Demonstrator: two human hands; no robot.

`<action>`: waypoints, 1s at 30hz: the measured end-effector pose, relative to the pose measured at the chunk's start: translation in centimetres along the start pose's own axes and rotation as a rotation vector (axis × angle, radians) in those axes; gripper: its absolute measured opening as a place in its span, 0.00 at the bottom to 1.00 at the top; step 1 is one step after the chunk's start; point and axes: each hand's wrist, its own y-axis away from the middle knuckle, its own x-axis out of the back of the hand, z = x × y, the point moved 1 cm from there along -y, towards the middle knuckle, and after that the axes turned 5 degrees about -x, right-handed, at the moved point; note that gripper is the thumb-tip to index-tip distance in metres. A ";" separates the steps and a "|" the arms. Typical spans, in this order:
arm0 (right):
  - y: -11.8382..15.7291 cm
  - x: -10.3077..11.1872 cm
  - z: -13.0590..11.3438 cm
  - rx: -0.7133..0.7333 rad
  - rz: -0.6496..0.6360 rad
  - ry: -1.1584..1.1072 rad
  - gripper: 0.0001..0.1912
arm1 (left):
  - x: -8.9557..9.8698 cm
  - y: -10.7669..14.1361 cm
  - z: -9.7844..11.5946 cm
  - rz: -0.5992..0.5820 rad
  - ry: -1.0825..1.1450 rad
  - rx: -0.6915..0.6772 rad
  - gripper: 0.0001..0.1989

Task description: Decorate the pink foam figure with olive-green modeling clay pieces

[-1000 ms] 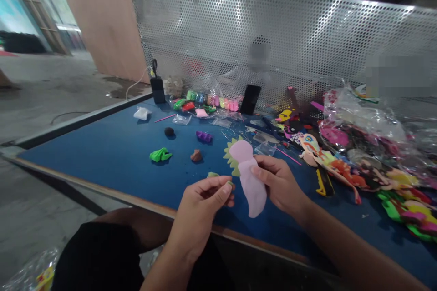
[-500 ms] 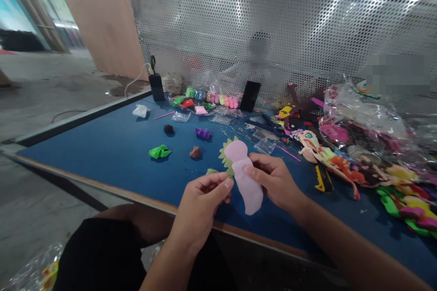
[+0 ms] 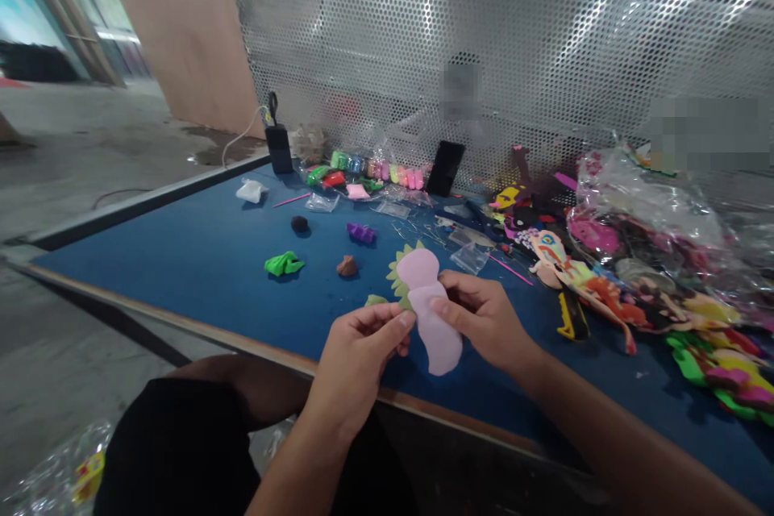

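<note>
A flat pale-pink clay figure with a round head and a curved body is held up above the front of the table. Along its left side runs a spiky olive-green clay strip. My right hand grips the figure's right edge, thumb on the front face. My left hand pinches the lower end of the green strip between thumb and forefinger, beside the body. Just behind the left hand lies a small olive-green clay lump, partly hidden by the fingers.
Lumps of green, brown, purple and black clay lie on the blue table. A yellow-black utility knife and finished clay figures sit at the right. A phone leans against the perforated metal panel.
The figure has tilted slightly, its lower end shifting a little left. Both hands keep their holds, and the view has shifted slightly.
</note>
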 end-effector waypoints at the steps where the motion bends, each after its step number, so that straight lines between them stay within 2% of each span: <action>1: 0.1 0.0 -0.1 0.007 0.000 0.017 0.09 | 0.0 0.0 0.0 0.000 -0.006 0.000 0.09; 5: 0.2 -0.1 -0.1 0.008 -0.012 0.042 0.09 | 0.1 -0.1 -0.2 -0.008 -0.031 -0.032 0.09; 10: 0.2 -0.2 0.1 -0.058 -0.004 -0.037 0.10 | 0.1 0.0 -0.4 -0.023 -0.024 -0.064 0.09; 21: 0.6 -1.2 0.1 -0.092 0.043 -0.074 0.13 | 0.1 -0.1 -1.1 0.040 -0.033 -0.166 0.10; 25: 0.7 -1.2 0.2 -0.097 0.009 -0.110 0.13 | 0.2 0.0 -1.3 0.056 -0.069 -0.200 0.10; 30: 0.5 -1.1 0.2 -0.127 0.002 -0.055 0.14 | -0.1 0.1 -0.8 0.007 -0.060 -0.152 0.10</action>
